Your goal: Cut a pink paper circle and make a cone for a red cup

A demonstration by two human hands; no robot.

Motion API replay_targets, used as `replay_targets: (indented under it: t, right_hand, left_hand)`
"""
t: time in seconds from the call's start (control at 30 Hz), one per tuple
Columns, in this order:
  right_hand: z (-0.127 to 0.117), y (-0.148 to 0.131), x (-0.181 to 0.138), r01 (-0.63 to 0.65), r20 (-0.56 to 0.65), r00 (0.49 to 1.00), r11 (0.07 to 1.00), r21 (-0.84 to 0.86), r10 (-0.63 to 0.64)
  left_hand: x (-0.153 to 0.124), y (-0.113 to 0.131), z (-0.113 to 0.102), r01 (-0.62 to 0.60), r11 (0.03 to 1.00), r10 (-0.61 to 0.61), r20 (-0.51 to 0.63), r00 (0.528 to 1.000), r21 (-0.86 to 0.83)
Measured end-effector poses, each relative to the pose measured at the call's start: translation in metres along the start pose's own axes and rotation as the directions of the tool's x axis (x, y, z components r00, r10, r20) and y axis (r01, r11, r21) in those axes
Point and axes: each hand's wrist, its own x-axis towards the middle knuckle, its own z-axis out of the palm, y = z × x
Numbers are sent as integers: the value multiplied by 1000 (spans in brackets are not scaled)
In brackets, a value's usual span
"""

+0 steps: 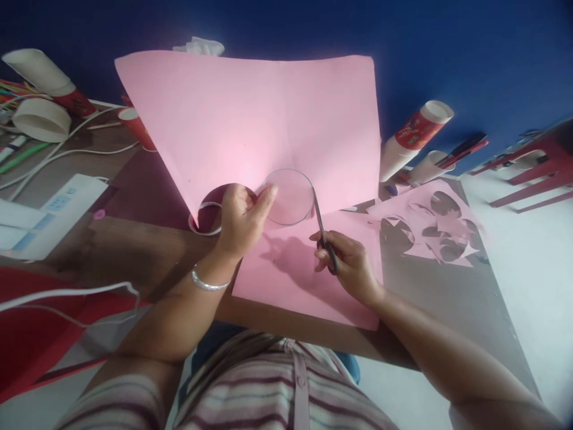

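Observation:
My left hand point(245, 216) pinches the lower edge of a large pink paper sheet point(250, 113) held up off the table. A drawn circle point(289, 197) shows on the sheet just right of my left thumb. To the left of that hand, a round piece is cut out of the sheet's edge. My right hand point(349, 263) grips a pair of scissors point(323, 230) by dark handles, with the blades at the circle's right side. Beneath both hands lies another pink sheet point(308, 286), flat on the table and partly shadowed.
Pink paper scraps with round holes point(430, 224) lie at the right. Behind them stand a red and white paper tube point(418, 134) and a cup holding pens point(427, 169). At left are a white box point(54, 209), cables and more tubes. A blue wall point(286, 27) bounds the back.

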Motion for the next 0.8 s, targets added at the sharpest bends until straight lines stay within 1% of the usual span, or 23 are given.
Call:
replay_targets:
  t: [0.1,0.27,0.5,0.8]
  right_hand:
    - [1,-1,0,-5,-3,1000,1000,4,5]
    - [2,-3,2,-30,-5,1000,999,46,30]
    - [1,-3,3,-53,-7,999,995,80,54]
    - [0,-3,3,-44,-4,999,999,33,44]
  left_hand:
    - [0,4,0,30,997,-28,31,999,-72]
    - [0,7,-1,38,995,-33,59,998,-88]
    - [0,6,-2,55,997,-51,69,996,-61]
    - [0,6,-2,47,997,-42,80,996,-55]
